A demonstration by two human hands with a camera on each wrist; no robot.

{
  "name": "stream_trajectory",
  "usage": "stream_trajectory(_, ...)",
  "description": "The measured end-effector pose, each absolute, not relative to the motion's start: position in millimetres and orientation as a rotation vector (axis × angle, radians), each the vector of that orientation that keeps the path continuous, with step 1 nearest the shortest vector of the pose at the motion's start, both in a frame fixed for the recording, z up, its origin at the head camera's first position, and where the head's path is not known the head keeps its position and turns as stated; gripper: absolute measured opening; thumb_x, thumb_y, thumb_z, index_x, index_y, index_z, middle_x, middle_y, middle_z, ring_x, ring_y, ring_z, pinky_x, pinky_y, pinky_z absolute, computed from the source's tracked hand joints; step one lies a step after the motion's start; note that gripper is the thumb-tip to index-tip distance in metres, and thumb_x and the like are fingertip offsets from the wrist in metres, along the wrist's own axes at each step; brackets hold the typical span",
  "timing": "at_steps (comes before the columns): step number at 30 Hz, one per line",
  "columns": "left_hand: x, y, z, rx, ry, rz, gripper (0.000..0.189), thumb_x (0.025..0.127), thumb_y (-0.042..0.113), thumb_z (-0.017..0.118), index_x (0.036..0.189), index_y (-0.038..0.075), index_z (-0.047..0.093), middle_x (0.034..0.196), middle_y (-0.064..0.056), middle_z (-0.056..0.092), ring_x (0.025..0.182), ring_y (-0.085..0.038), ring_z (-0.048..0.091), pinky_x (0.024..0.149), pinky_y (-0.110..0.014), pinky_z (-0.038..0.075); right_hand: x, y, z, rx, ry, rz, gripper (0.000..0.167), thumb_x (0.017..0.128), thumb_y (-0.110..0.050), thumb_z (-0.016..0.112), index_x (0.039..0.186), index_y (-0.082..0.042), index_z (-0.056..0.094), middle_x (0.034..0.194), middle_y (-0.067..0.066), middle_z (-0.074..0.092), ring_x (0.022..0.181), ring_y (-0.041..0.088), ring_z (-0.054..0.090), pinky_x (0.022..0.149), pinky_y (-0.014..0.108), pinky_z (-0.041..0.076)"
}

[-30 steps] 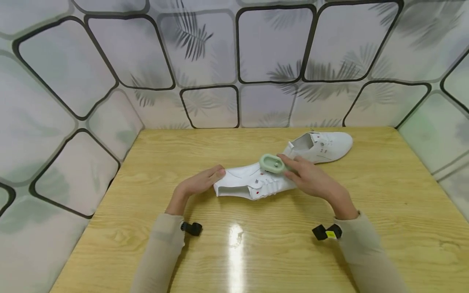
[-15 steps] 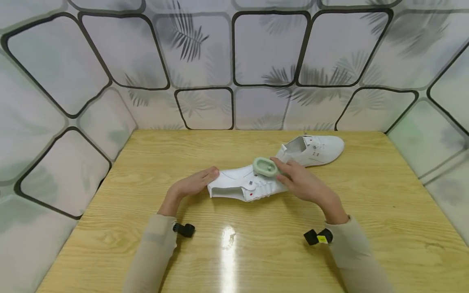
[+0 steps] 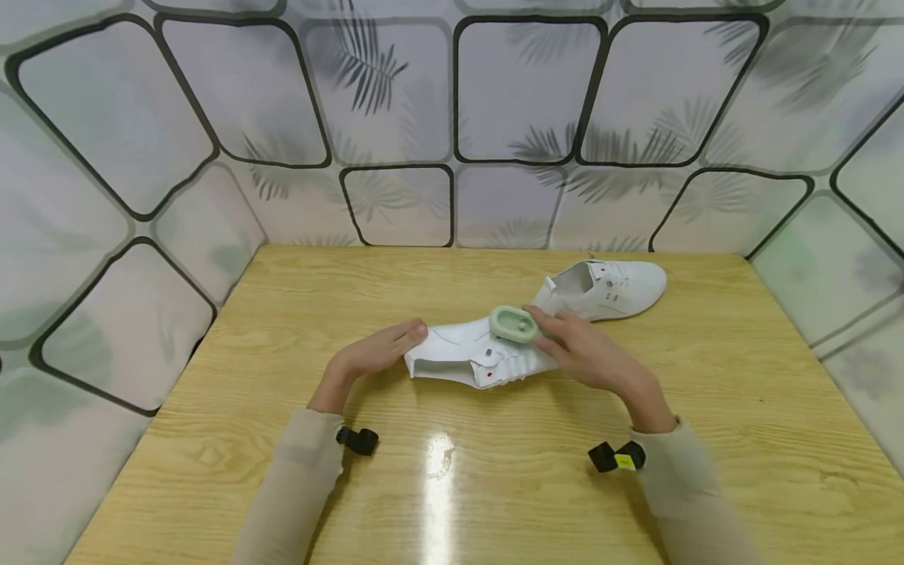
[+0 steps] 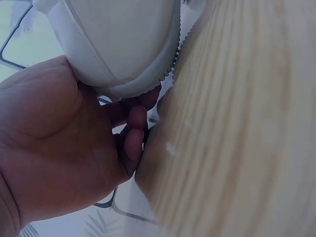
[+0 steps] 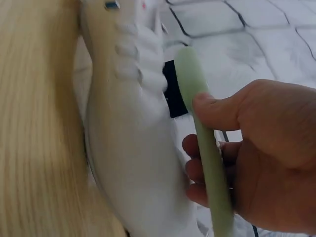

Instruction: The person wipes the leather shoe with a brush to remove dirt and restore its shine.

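A white lace-up shoe (image 3: 452, 345) lies on its side on the table, its opening facing the person. At its heel, the left hand (image 3: 377, 353) grips it; in the left wrist view the fingers (image 4: 133, 143) curl behind the heel (image 4: 123, 44). The right hand (image 3: 596, 349) holds a pale green brush (image 3: 514, 324) by its handle, the thumb lying along it. Dark bristles (image 5: 175, 91) on the brush head face the shoe's lace area in the right wrist view. Whether they touch the shoe is hard to tell.
A second white shoe (image 3: 628, 290) rests behind and to the right, toe pointing right, close to the first shoe's toe end. All stand on a wooden table (image 3: 282, 290) that meets a patterned wall (image 3: 508, 204) at the back.
The head view has shifted slightly, sliding everything a little left. Both hands keep their holds, and the brush stays over the shoe's lace area with barely visible motion.
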State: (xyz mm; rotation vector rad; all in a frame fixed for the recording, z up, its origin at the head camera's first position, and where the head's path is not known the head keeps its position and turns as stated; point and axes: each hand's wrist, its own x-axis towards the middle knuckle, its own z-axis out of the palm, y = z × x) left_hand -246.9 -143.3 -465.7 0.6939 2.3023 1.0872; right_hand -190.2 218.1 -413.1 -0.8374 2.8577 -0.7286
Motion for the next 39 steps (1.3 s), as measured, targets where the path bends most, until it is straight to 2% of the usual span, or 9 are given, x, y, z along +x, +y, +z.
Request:
stream_trajectory(5, -247.4, -142.3, -464.0, 0.701, 2.303, 1.074, 0.064, 0.110, 0.043, 0.022, 0.151, -0.005, 0.029, 0.154, -0.024, 0.034, 0.145, -0.037, 0.028, 0.118, -0.051, 0.021, -187.4, 224.6, -410.5, -0.796, 2.882, -0.715, 0.050, 0.105, -0.018, 0.051, 0.152, -0.005, 0.038, 0.113, 0.020, 0.058, 0.096, 0.029, 0.053, 0.084, 0.046, 0.045)
stream_trajectory(8, -247.7, -143.0, -463.7, 0.694, 2.307, 1.052, 0.067, 0.110, 0.044, 0.022, 0.154, -0.007, 0.021, 0.159, -0.026, 0.025, 0.148, -0.039, 0.019, 0.119, -0.051, 0.017, -187.8, 251.6, -406.0, -0.722, 2.885, -0.731, 0.050, 0.106, -0.016, 0.049, 0.151, 0.000, 0.036, 0.125, 0.028, 0.056, 0.109, 0.037, 0.055, 0.091, 0.053, 0.045)
stream_trajectory(9, -248.1, -143.5, -464.0, 0.687, 2.308, 1.047, 0.068, 0.109, 0.044, 0.022, 0.154, -0.007, 0.020, 0.159, -0.025, 0.023, 0.149, -0.039, 0.017, 0.119, -0.051, 0.016, -188.3, 258.4, -404.9, -0.696, 2.878, -0.744, 0.050, 0.106, -0.015, 0.048, 0.151, 0.001, 0.035, 0.124, 0.028, 0.056, 0.108, 0.037, 0.054, 0.090, 0.054, 0.045)
stream_trajectory(12, -248.1, -145.3, -464.2, 0.665, 2.317, 1.034, 0.069, 0.109, 0.045, 0.023, 0.155, -0.006, 0.018, 0.160, -0.025, 0.020, 0.149, -0.038, 0.015, 0.120, -0.051, 0.015, -190.4, 262.1, -405.2, -0.663, 2.851, -0.798, 0.051, 0.106, -0.011, 0.046, 0.151, 0.006, 0.031, 0.140, 0.034, 0.046, 0.126, 0.047, 0.046, 0.100, 0.061, 0.038)
stream_trajectory(19, -248.6, -148.8, -462.1, 0.619, 2.317, 1.045, 0.071, 0.108, 0.048, 0.023, 0.155, -0.005, 0.015, 0.162, -0.023, 0.017, 0.150, -0.036, 0.013, 0.120, -0.049, 0.014, -198.7, 231.3, -414.4, -0.698, 2.884, -0.753, 0.054, 0.108, -0.020, 0.041, 0.155, 0.000, 0.025, 0.135, 0.031, 0.050, 0.122, 0.041, 0.050, 0.100, 0.057, 0.041)
stream_trajectory(23, -250.2, -149.0, -461.4, 0.615, 2.323, 1.047, 0.072, 0.108, 0.049, 0.023, 0.155, -0.005, 0.015, 0.162, -0.022, 0.017, 0.150, -0.035, 0.013, 0.121, -0.048, 0.014, -194.7, 253.4, -406.5, -0.668, 2.806, -0.818, 0.053, 0.107, -0.016, 0.045, 0.154, 0.001, 0.029, 0.147, 0.030, 0.042, 0.133, 0.046, 0.042, 0.105, 0.060, 0.036)
stream_trajectory(27, -251.1, -148.2, -461.1, 0.628, 2.328, 1.038, 0.072, 0.108, 0.050, 0.022, 0.155, -0.005, 0.017, 0.161, -0.022, 0.019, 0.150, -0.035, 0.014, 0.120, -0.048, 0.015, -187.4, 274.1, -400.9, -0.607, 2.768, -0.836, 0.053, 0.106, -0.016, 0.049, 0.153, 0.000, 0.032, 0.147, 0.029, 0.043, 0.131, 0.047, 0.045, 0.102, 0.061, 0.038)
stream_trajectory(34, -250.8, -148.7, -459.7, 0.626, 2.320, 1.039, 0.072, 0.108, 0.048, 0.021, 0.155, -0.006, 0.014, 0.162, -0.024, 0.015, 0.150, -0.037, 0.012, 0.120, -0.049, 0.013, -201.0, 240.5, -409.4, -0.699, 2.789, -0.842, 0.056, 0.108, -0.022, 0.044, 0.154, 0.002, 0.025, 0.150, 0.032, 0.036, 0.136, 0.049, 0.036, 0.110, 0.060, 0.030)
stream_trajectory(39, -253.6, -147.0, -458.3, 0.657, 2.314, 1.057, 0.071, 0.109, 0.046, 0.021, 0.155, -0.007, 0.015, 0.161, -0.025, 0.017, 0.150, -0.038, 0.013, 0.120, -0.049, 0.014, -192.6, 269.8, -405.4, -0.647, 2.737, -0.889, 0.054, 0.106, -0.020, 0.048, 0.155, -0.003, 0.030, 0.151, 0.027, 0.039, 0.136, 0.044, 0.040, 0.106, 0.060, 0.036)
